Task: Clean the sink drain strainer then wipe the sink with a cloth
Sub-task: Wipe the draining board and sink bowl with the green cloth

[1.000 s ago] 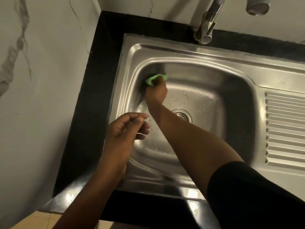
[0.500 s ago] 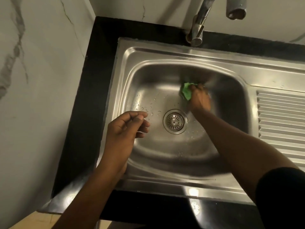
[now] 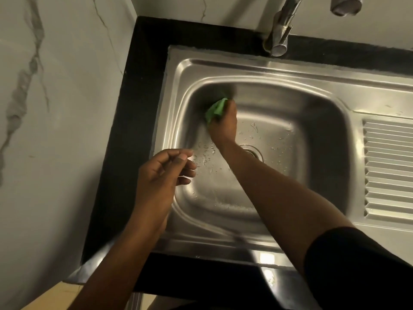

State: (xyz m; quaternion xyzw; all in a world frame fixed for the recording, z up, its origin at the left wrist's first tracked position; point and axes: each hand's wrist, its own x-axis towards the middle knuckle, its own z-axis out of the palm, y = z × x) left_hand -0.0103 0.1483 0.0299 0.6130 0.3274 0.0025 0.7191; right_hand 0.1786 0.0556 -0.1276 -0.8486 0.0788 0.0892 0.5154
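A stainless steel sink point(image 3: 324, 121) fills the middle of the head view, its floor dotted with water drops. My right hand point(image 3: 223, 124) is down in the basin, shut on a green cloth point(image 3: 215, 109) pressed against the far left wall. My right forearm crosses over the drain strainer point(image 3: 254, 152), so only part of its rim shows. My left hand point(image 3: 163, 175) hovers above the sink's left edge, fingers loosely curled, thumb touching fingertips, with nothing visible in it.
A chrome tap point(image 3: 279, 30) stands behind the basin, its spout point(image 3: 345, 5) overhead. A ribbed draining board point(image 3: 388, 168) lies to the right. Black countertop point(image 3: 138, 108) frames the sink, with a marble wall point(image 3: 55, 108) on the left.
My right hand swept the green cloth from the basin's far middle back to the far left wall, now covering most of the drain strainer. My left hand stayed put.
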